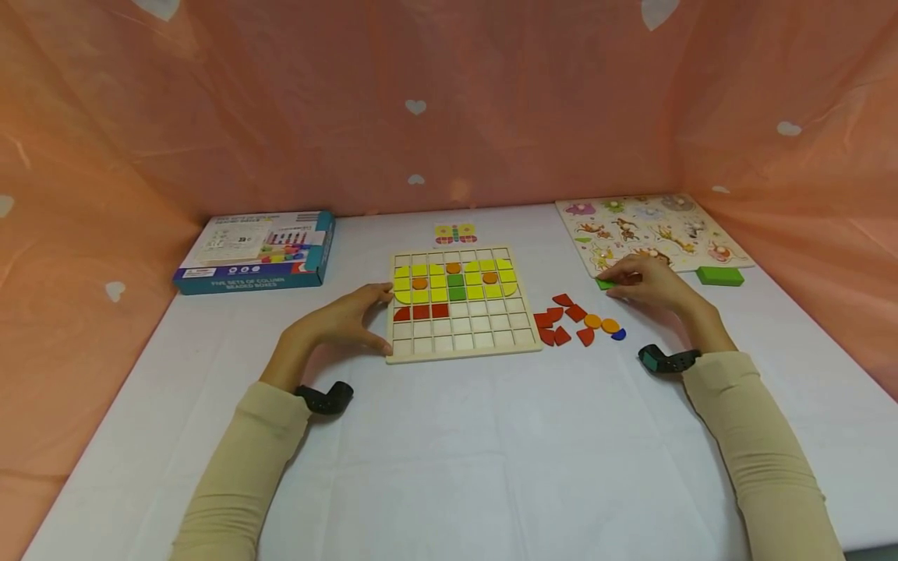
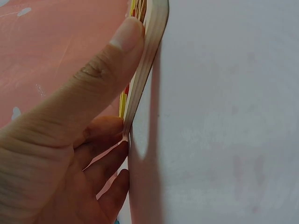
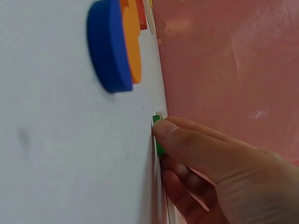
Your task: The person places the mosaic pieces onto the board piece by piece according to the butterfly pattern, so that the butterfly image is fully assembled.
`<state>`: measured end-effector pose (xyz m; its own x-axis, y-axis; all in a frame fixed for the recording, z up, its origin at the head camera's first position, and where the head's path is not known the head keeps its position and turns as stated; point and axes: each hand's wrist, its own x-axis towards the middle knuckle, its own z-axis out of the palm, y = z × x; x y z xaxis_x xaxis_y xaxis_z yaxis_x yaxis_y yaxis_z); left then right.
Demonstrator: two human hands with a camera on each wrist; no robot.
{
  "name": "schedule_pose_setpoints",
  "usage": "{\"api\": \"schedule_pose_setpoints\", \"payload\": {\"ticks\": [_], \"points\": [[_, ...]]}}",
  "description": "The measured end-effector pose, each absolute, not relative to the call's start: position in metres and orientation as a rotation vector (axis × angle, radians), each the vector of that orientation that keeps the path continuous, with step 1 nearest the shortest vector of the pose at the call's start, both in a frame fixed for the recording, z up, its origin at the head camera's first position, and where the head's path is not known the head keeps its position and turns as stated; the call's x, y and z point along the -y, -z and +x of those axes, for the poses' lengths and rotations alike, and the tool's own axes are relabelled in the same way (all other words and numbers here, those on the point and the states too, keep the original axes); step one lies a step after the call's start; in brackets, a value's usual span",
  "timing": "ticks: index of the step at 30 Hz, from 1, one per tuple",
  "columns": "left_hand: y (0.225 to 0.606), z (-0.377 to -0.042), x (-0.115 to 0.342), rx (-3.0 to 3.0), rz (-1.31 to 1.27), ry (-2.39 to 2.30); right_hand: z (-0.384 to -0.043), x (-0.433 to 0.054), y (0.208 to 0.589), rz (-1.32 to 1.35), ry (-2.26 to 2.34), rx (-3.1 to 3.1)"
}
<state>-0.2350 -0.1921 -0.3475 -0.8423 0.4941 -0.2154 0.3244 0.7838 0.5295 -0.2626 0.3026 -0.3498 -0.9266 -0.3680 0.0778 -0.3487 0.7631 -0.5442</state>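
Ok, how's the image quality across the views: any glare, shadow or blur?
Head view: fairly even light, with a faint glare patch on the heart-print backdrop; left wrist: dim, a soft shadow on the white tablecloth beside the wooden grid board; right wrist: the close blue rounded piece looks slightly soft, and a shadow runs below the green piece.
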Motion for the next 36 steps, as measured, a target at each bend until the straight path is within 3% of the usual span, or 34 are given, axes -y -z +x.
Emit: {"api": "schedule_pose_setpoints", "payload": {"ticks": [26, 36], "points": [[0.346, -0.234, 0.193, -2.634, 0.662, -0.704, -0.261, -0.299, 0.346, -0.534, 0.865, -2.892], [0.347, -0.234, 0.193, -2.637, 0.662, -0.689, -0.264, -0.228, 0.326, -0.696, 1.07, -2.916]]}}
